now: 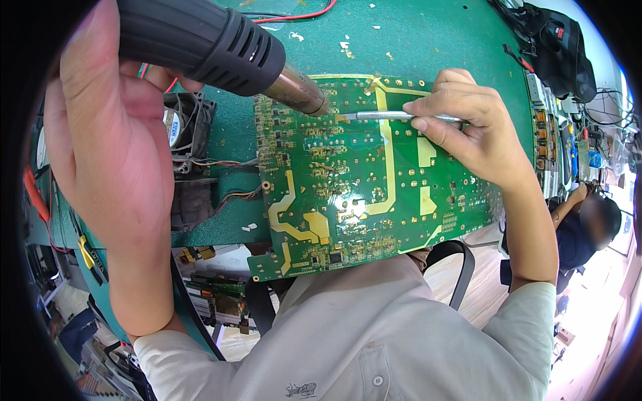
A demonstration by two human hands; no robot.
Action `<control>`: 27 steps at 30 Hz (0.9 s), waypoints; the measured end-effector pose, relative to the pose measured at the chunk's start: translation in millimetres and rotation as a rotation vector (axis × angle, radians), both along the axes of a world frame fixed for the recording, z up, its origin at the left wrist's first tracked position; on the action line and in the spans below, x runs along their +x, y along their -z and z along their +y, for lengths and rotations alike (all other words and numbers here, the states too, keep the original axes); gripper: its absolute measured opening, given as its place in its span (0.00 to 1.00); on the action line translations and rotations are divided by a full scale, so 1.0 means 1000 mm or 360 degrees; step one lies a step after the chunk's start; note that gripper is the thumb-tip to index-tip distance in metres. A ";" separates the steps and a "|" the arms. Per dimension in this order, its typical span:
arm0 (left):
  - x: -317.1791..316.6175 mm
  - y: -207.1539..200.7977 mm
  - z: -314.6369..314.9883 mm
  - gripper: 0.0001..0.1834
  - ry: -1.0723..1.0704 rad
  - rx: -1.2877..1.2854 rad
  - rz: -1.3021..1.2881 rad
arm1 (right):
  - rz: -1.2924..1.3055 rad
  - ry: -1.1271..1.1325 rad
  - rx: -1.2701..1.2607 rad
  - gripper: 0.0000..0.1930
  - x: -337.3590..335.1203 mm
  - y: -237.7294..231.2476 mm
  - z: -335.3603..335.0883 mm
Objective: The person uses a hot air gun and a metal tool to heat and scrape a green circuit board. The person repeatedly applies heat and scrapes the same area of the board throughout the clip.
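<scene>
A large green circuit board (361,154) with gold traces and rows of small parts lies at the near edge of the table. My left hand (117,150) is closed round a black hot air gun (200,50). The gun's metal nozzle slants down to the right, close over the board's upper part. Between thumb and fingers, my right hand (468,123) pinches a thin brush (374,115) with a silver ferrule. Its short bristle tip is at the board, just right of the nozzle; I cannot tell whether it touches.
Cooling fans (190,123) with wires running to the board sit on the green mat (401,33), among white scraps. Yellow-handled pliers (90,257) lie at the left. A black bag (555,50) rests at the far right corner. Another person (582,227) sits at the right.
</scene>
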State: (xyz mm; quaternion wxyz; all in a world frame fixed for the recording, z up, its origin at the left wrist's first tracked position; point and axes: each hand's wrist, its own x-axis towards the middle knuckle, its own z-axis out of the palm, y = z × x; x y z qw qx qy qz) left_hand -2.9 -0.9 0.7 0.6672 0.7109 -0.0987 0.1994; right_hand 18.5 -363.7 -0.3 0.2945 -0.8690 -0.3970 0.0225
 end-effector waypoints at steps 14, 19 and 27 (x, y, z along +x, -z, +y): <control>0.000 -0.002 0.000 0.28 0.0034 0.0008 0.0018 | 0.0000 0.0044 -0.0014 0.05 -0.006 -0.001 0.003; 0.001 -0.001 0.000 0.27 0.0077 -0.0049 0.0006 | 0.0007 0.0084 -0.0003 0.05 -0.011 0.002 0.006; 0.001 -0.002 -0.003 0.28 0.0063 -0.0115 0.0015 | -0.0046 0.0022 -0.0010 0.05 -0.008 0.002 0.006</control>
